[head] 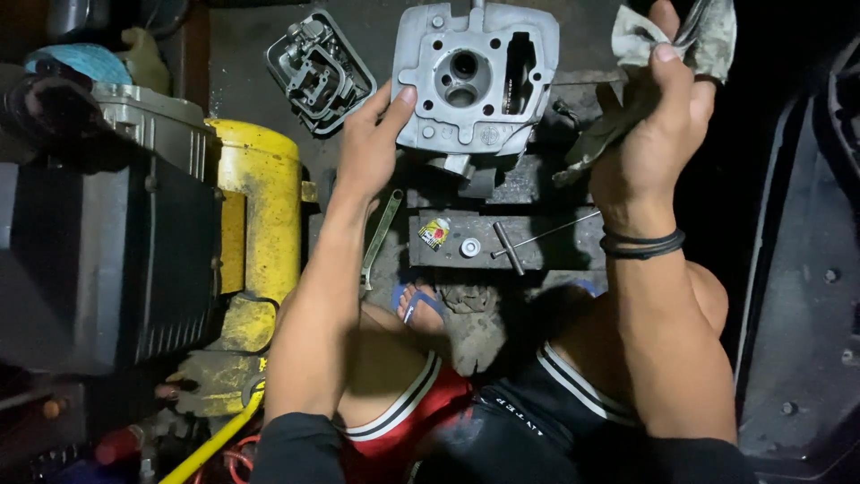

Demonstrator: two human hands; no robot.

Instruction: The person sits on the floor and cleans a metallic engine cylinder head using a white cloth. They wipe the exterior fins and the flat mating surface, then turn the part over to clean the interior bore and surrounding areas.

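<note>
Cleaning appeared in hand: left hand [372,143] lay open-fingered, steadying the engine head [475,76] at its left edge. Right hand [654,134], right of the engine head, gripped a rag [708,31]. Wiping would call for a firm brace.

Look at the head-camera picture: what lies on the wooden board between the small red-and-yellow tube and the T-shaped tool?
In the head view, a small white round ring lies on the board between the tube and the T-shaped tool.
</note>
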